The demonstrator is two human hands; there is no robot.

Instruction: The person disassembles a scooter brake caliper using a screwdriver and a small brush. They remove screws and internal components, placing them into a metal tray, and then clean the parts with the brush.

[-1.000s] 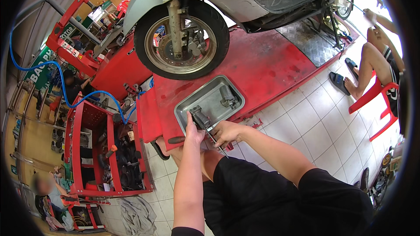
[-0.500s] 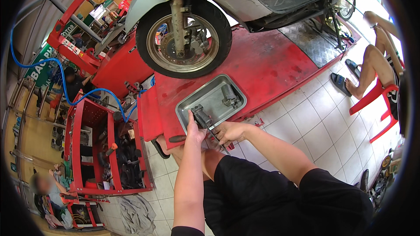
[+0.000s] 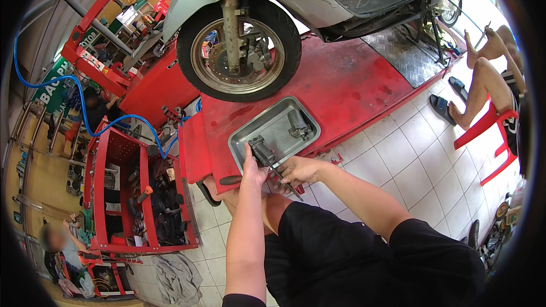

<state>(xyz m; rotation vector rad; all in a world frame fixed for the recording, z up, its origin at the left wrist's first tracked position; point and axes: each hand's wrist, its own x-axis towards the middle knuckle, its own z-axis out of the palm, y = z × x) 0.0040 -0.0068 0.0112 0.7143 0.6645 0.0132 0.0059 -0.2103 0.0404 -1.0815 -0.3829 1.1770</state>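
Note:
My left hand point(image 3: 252, 169) grips a dark metal brake part point(image 3: 263, 150) at the near edge of a grey metal tray point(image 3: 272, 127). My right hand point(image 3: 297, 169) holds a thin screwdriver-like tool point(image 3: 284, 180), its shaft pointing into the part. A second grey metal part point(image 3: 298, 125) lies in the tray's right half. The tray rests on a red lift platform point(image 3: 335, 82) just below the front wheel point(image 3: 239, 51) of a raised scooter.
A red tool cart point(image 3: 139, 193) with a blue air hose point(image 3: 85, 113) stands to the left. A person sits on a red plastic chair point(image 3: 489, 131) at the right. Another person crouches at the lower left. White floor tiles lie around the lift.
Both hands have stayed at the tray's near edge, shifting only slightly on the part and tool. The view has tilted a little.

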